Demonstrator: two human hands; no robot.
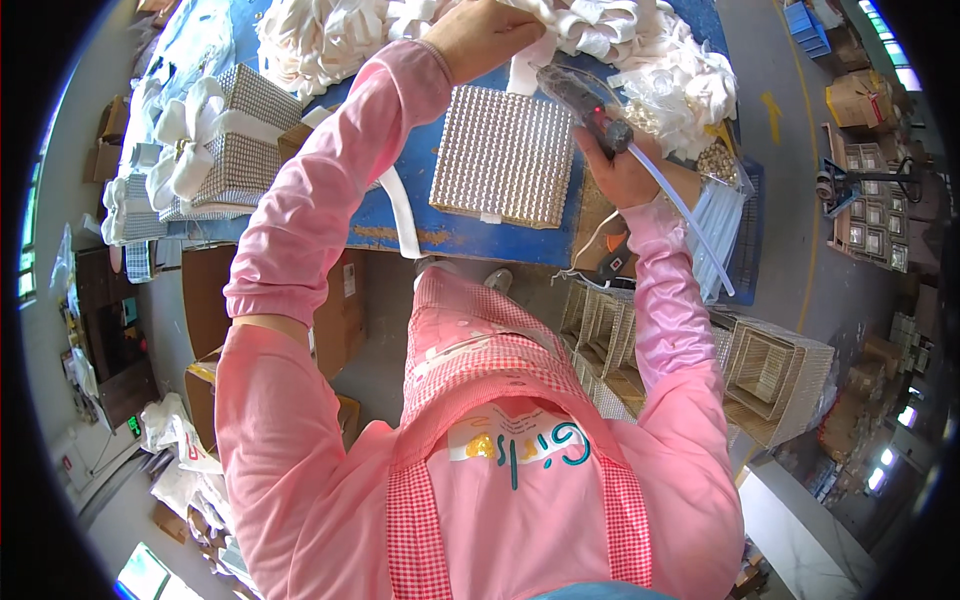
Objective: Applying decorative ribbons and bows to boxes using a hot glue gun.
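Observation:
A square box (505,155) with a woven, beaded-looking cream and grey surface lies on the blue table in front of me. Beyond its far edge, my left hand (485,40) has its fingers closed on a white ribbon (525,72), which hangs down toward the box; the fingertips are partly cut off by the frame's top. On the box's right side, my right hand (622,172) grips a hot glue gun (575,95) with a small red light. A long pale glue stick (685,215) sticks out of its back. The nozzle points toward the ribbon.
White ribbon heaps (320,45) cover the table's far side. Finished-looking boxes with white bows (240,130) stack at left. A loose white strip (402,215) hangs over the front edge. Pale glue sticks (715,225) lie at right. Woven baskets (770,370) stand below.

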